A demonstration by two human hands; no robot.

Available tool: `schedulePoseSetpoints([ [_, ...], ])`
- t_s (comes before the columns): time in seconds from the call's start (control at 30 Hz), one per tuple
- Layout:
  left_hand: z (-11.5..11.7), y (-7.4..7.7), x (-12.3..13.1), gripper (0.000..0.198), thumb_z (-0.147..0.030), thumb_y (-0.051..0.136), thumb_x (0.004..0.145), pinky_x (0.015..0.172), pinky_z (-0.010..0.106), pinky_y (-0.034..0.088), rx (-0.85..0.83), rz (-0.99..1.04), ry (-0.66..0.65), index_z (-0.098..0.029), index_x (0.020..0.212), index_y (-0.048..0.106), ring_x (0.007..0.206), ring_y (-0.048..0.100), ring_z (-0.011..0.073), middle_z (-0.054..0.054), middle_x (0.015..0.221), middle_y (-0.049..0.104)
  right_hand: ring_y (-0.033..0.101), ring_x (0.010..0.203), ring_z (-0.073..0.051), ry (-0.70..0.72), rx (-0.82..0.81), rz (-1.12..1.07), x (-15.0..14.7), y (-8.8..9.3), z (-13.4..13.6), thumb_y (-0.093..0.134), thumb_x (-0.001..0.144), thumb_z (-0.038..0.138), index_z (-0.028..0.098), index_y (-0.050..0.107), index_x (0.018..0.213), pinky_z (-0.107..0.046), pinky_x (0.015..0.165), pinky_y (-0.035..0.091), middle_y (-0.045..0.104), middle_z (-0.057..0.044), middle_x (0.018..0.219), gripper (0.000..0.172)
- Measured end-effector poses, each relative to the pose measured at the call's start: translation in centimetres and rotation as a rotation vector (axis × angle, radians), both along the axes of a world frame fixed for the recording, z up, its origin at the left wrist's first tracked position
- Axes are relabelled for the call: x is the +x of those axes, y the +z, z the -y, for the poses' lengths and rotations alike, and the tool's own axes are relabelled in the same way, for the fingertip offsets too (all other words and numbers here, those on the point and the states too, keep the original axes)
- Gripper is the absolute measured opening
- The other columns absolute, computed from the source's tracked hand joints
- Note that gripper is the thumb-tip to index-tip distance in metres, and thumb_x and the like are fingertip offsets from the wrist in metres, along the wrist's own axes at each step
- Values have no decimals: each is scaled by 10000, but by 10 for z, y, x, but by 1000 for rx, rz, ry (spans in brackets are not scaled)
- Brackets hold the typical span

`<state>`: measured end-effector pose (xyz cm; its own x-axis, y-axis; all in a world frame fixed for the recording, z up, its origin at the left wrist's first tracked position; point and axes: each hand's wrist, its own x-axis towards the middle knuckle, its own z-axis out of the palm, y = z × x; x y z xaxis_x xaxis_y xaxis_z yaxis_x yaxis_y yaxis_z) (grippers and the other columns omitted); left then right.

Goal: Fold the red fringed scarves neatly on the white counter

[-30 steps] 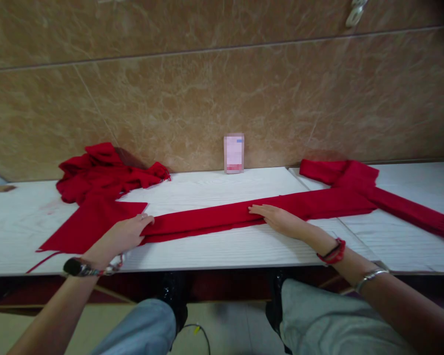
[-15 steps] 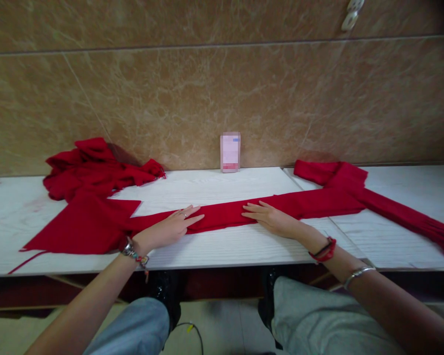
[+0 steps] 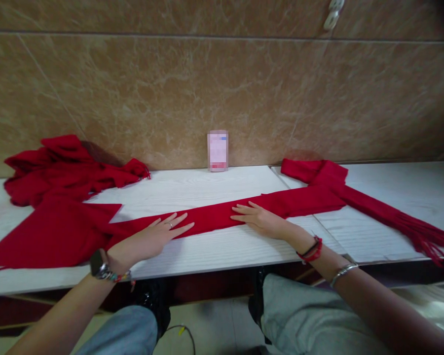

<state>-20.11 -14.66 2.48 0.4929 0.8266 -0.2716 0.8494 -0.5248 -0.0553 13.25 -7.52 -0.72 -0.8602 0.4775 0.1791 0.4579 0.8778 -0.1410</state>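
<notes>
A red scarf point(image 3: 207, 217) lies folded into a long flat band across the white table. My left hand point(image 3: 153, 237) rests palm down on its left part, fingers spread. Farther right, my right hand point(image 3: 261, 220) lies flat on the same band with its fingers stretched out. Left of my left hand the cloth widens into a loose flat piece with a pointed corner. Beyond the band's right end is a folded red scarf point(image 3: 327, 173), whose fringed tail point(image 3: 403, 222) runs toward the table's front edge.
A crumpled heap of red cloth point(image 3: 62, 170) sits at the back left against the marbled wall point(image 3: 192, 88). A phone-like object point(image 3: 218, 152), its screen blurred, leans on the wall. The white table point(image 3: 214, 251) has a seam on the right. A cable point(image 3: 187, 333) lies on the floor.
The view has shifted, so most things appear farther left and more fringe shows at the right. My left hand has slid slightly left along the band; my right hand stays in place on it.
</notes>
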Motion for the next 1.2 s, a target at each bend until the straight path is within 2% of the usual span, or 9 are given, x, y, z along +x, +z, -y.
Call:
schedulePoseSetpoints([
  [0.1, 2, 16, 6, 848, 86, 324, 647, 1040, 403, 258, -76, 6, 7, -318, 1384, 205, 1338, 106, 222, 2, 1480, 93, 259, 1301, -188, -17, -4, 4, -1, 1, 1, 311, 883, 130, 245, 425, 1295, -488, 1057, 166, 387, -54, 1381, 442],
  [0.23, -8, 31, 30, 579, -134, 412, 816, 1068, 333, 219, -103, 115, -127, -264, 1367, 291, 1332, 164, 187, 9, 1465, 187, 204, 1320, -205, -36, 16, 19, -8, 6, 5, 298, 912, 189, 252, 337, 1347, -510, 1046, 175, 328, -53, 1415, 442],
  [0.33, -19, 23, 59, 427, -296, 294, 924, 1072, 306, 199, 10, 219, -136, -210, 1337, 361, 1304, 252, 154, 39, 1432, 286, 173, 1327, -236, -47, 43, 67, -15, 10, 9, 282, 935, 308, 267, 289, 1366, -548, 1029, 175, 288, -50, 1434, 434],
  [0.4, -25, 12, 74, 464, -372, 257, 934, 1074, 347, 179, 50, 238, -97, -194, 1357, 321, 1322, 205, 178, 64, 1450, 231, 169, 1326, -251, -63, 44, 108, -18, 12, 12, 258, 936, 378, 278, 281, 1368, -561, 1022, 179, 277, -47, 1438, 444],
  [0.6, -29, 0, 73, 685, -614, 341, 830, 1041, 535, 84, -152, 159, -71, -295, 1400, 136, 1340, 1, 293, 69, 1478, 13, 176, 1322, -268, -168, 89, 193, -5, 11, 13, 241, 927, 438, 252, 240, 1385, -547, 1011, 229, 240, -66, 1449, 495],
  [0.73, -35, 9, 70, 539, -536, 310, 876, 1045, 489, 169, -118, 168, -87, -291, 1357, 302, 1333, 150, 265, 57, 1460, 195, 246, 1299, -280, -307, 175, 238, 11, 13, 16, 296, 923, 400, 173, 308, 1364, -524, 1001, 270, 323, -123, 1407, 496],
  [0.87, -47, 11, 92, 428, -313, 232, 933, 1030, 326, 280, 144, 259, -160, -165, 1119, 588, 1217, 397, 188, 87, 1293, 486, 286, 1281, -287, -480, 266, 203, 16, 29, 13, 304, 924, 356, 134, 431, 1291, -528, 1018, 232, 396, -148, 1361, 448],
  [1.0, -57, -4, 124, 422, -302, 274, 923, 1032, 375, 269, 370, 334, -126, -128, 1268, 445, 1276, 306, 229, 121, 1399, 334, 237, 1302, -288, -689, 307, 79, 27, 36, -2, 299, 921, 343, 157, 361, 1335, -559, 1012, 213, 313, -126, 1413, 459],
  [1.2, -64, -22, 132, 477, -388, 232, 933, 1058, 408, 143, 131, 244, -166, -242, 1387, 232, 1342, 115, 216, 47, 1468, 178, 269, 1281, -327, -683, 221, 182, 57, 6, -18, 320, 903, 420, 200, 341, 1347, -602, 949, 279, 336, -126, 1402, 496],
])
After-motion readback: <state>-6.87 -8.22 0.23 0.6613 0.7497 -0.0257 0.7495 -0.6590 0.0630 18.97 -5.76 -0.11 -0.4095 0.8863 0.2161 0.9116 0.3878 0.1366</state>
